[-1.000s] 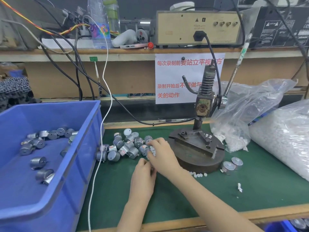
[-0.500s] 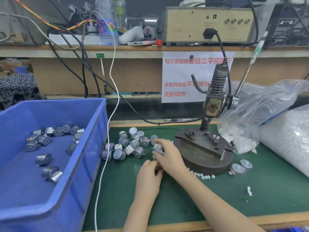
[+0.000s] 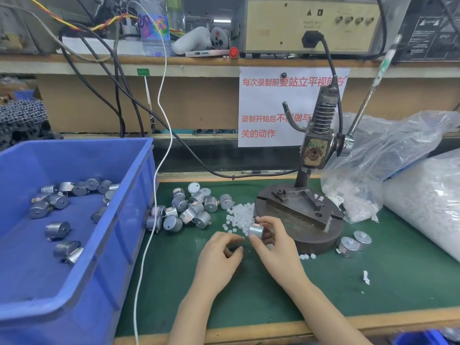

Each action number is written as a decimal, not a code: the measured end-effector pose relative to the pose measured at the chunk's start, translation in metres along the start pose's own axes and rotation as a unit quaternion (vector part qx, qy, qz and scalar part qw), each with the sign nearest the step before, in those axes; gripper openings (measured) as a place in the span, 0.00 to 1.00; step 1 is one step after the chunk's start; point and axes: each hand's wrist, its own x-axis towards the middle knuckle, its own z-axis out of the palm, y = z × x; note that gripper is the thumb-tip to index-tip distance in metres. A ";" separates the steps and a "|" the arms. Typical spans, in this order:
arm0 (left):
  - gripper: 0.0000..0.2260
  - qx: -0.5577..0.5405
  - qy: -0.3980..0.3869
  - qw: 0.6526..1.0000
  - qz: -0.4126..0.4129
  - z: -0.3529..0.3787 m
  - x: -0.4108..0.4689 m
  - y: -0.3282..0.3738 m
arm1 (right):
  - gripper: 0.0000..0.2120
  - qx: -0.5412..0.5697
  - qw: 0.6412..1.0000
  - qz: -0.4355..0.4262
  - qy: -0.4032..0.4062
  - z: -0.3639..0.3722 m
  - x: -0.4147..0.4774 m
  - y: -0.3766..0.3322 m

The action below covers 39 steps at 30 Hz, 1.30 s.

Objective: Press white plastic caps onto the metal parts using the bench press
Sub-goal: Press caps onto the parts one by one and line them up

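Note:
My right hand (image 3: 276, 247) grips a small silver metal part (image 3: 256, 230) just in front of the bench press base (image 3: 321, 242). My left hand (image 3: 219, 257) rests on the green mat beside it, thumb and fingers curled toward each other; whether a cap sits between them is hidden. Loose white plastic caps (image 3: 239, 215) lie scattered between the hands and the press. A heap of metal parts (image 3: 189, 207) lies to the left of the caps. The bench press (image 3: 316, 150) stands upright, its lever (image 3: 373, 85) raised to the right.
A blue bin (image 3: 139, 195) with several metal parts stands at the left. Two metal parts (image 3: 356, 242) lie right of the press. Clear bags of white caps (image 3: 388, 160) fill the right side. A white cable (image 3: 144, 257) hangs across the mat by the bin.
My right hand has lifted a metal part out of the heap and drawn it toward the press base, uncovering the loose caps. My left hand has moved slightly back and right.

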 end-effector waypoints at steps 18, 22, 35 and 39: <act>0.12 -0.049 0.080 0.994 -0.051 -0.001 0.001 -0.003 | 0.22 -0.214 0.955 -0.048 -0.197 0.008 0.003 0.005; 0.12 -0.045 0.086 0.994 -0.049 0.000 0.001 -0.003 | 0.23 -0.229 0.951 -0.061 -0.201 0.010 0.001 0.005; 0.11 -0.037 0.092 0.994 -0.045 -0.001 0.001 -0.001 | 0.23 -0.252 0.941 -0.097 -0.203 0.013 0.000 0.005; 0.10 -0.014 0.092 0.994 -0.049 0.001 0.004 -0.001 | 0.23 -0.297 0.927 -0.115 -0.195 0.018 -0.002 0.004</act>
